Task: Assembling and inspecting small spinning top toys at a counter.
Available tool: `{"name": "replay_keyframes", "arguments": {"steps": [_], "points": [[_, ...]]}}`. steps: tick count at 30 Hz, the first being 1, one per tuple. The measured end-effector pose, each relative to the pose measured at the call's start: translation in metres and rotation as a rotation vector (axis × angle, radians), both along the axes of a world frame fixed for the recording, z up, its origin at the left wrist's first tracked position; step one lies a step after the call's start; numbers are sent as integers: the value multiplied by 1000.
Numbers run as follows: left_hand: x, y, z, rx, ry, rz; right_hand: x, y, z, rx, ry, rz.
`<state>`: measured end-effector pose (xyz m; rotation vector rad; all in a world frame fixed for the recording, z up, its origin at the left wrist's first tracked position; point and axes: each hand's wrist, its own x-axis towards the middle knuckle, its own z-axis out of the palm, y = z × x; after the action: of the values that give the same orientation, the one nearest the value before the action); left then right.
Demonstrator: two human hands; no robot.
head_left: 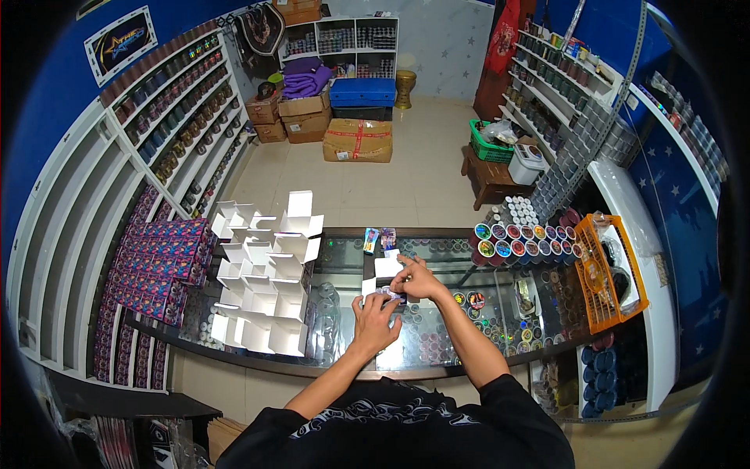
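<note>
On the glass counter in front of me stands a small cardboard box (387,267) with its white flaps raised and dark printed sides. My left hand (375,324) grips the box's near side, fingers bent against it and thumb apart. From the right, my right hand (419,280) reaches over the box's opening with its fingers pinched together; what they hold, if anything, is hidden. Just beyond the box lie two small printed packs (371,239), one blue and one darker. To the left, several open white boxes (266,289) stand in close rows.
Stacked purple patterned boxes (156,262) sit at the far left. Rows of round lidded tubs (523,241) and an orange plastic crate (609,273) occupy the counter's right end. More tubs show under the glass top (344,344). Beyond are cartons (358,141) on the floor and loaded shelves.
</note>
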<state>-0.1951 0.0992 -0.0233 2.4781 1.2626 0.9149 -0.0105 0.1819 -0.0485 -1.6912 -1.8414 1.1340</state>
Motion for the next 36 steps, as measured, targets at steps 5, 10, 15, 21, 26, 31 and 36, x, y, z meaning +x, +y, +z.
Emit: {"name": "replay_keyframes", "arguments": {"steps": [5, 10, 15, 21, 26, 31, 36], "points": [[2, -1, 3, 4, -1, 2, -1, -3, 1, 51, -19, 3], [2, 0, -2, 2, 13, 11, -6, -7, 12, 9, -12, 2], [3, 1, -6, -40, 39, -3, -7, -9, 11, 42, -56, 2], [3, -1, 0, -22, 37, -3, -7, -9, 9, 70, -73, 18], [5, -1, -1, -18, 48, -7, -4, -10, 4, 83, -49, 9], [7, -1, -1, -27, 63, 2, -6, -15, 10, 151, -92, -6], [7, -1, 1, -74, 98, 18, -4, -30, 37, 296, -61, -72]]}}
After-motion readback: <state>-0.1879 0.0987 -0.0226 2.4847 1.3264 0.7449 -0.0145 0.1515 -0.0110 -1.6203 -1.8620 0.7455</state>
